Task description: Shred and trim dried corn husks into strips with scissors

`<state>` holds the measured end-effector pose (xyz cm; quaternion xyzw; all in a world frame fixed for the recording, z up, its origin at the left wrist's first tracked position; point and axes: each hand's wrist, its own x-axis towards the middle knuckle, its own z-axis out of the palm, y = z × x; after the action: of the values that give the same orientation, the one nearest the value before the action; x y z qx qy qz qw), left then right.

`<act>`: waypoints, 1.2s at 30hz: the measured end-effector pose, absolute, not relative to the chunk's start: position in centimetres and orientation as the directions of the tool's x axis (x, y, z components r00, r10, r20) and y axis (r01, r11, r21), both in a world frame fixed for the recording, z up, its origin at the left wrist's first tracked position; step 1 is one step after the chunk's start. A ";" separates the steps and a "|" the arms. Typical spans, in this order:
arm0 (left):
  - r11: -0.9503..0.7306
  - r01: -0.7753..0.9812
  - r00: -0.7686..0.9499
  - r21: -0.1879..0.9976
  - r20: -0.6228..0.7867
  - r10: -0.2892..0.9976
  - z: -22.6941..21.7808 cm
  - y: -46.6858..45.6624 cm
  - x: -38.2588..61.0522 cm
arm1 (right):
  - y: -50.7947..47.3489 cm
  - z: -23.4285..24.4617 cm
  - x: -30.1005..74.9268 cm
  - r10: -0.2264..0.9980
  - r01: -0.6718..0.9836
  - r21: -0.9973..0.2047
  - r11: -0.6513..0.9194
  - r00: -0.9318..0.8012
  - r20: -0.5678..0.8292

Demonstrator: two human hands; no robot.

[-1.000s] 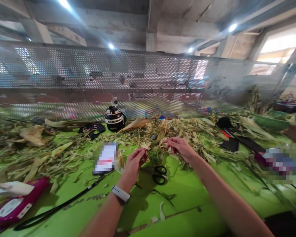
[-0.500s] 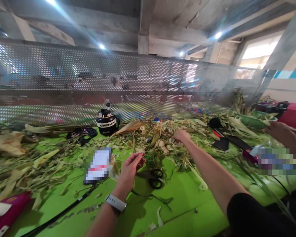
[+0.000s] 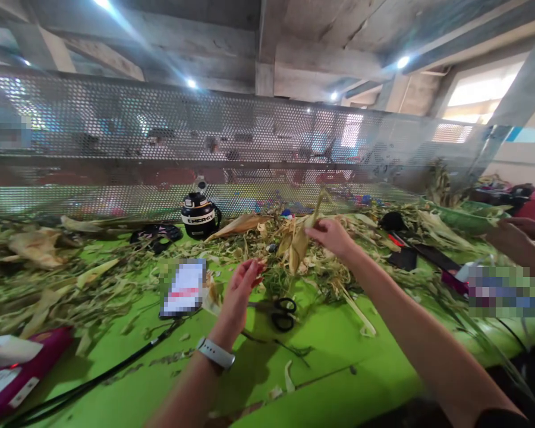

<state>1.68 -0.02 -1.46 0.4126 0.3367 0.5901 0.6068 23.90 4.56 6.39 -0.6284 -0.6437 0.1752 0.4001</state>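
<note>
My right hand (image 3: 332, 235) is closed round a dried corn husk (image 3: 299, 241) and holds it lifted above the heap of husks (image 3: 321, 261) on the green table (image 3: 330, 356). My left hand (image 3: 243, 288), with a white watch on the wrist, hovers over the table with fingers loosely extended and nothing visible in them. Black scissors (image 3: 282, 314) lie just right of the left hand. A phone (image 3: 182, 288) lies flat to its left.
A perforated metal screen (image 3: 249, 154) runs along the far side. A black jug (image 3: 198, 215) stands by it. Husks cover the left (image 3: 40, 261) and back of the table. A pink pouch (image 3: 22, 368) lies bottom left. Another person's hand (image 3: 515, 235) is at the right.
My right hand reached into the husk heap, closed on a husk and has lifted it up. My left hand stayed in place, fingers opening slightly.
</note>
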 end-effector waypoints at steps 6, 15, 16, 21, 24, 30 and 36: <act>-0.129 -0.210 0.211 0.969 0.174 0.962 -2.5 0.0 2.7 | 1.2 0.8 18.3 0.862 0.671 -0.657 0.344 0.052 0.504; -0.267 -0.014 -0.057 0.963 0.266 0.962 -2.5 1.2 1.3 | 2.1 2.1 22.9 0.622 0.667 -0.670 0.325 0.382 0.683; -0.315 -0.029 -0.111 0.949 0.310 0.944 -2.1 0.9 1.3 | 1.9 2.1 22.9 0.641 0.661 -0.672 0.333 0.364 0.675; -0.371 -0.127 0.031 0.920 0.378 0.925 -1.5 -0.3 2.7 | 0.1 1.5 19.3 0.675 0.644 -0.634 0.429 0.239 0.699; -0.275 -0.171 0.185 0.946 0.305 0.934 -2.6 0.0 3.6 | -0.5 1.3 17.7 0.724 0.584 -0.662 0.471 0.173 0.668; -0.126 0.001 0.239 0.992 0.122 0.963 -3.3 1.3 2.6 | 1.2 2.9 22.0 0.544 0.460 -0.773 0.436 0.550 0.634; -0.420 -0.127 -0.031 0.899 0.419 0.907 -0.1 -0.4 1.3 | 0.7 3.2 21.9 0.837 0.319 -0.882 0.348 0.317 0.445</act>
<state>1.34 -0.40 -0.11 0.5615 0.3476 0.6282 0.4114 21.88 0.66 3.20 -0.5306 -0.5447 0.2112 0.6141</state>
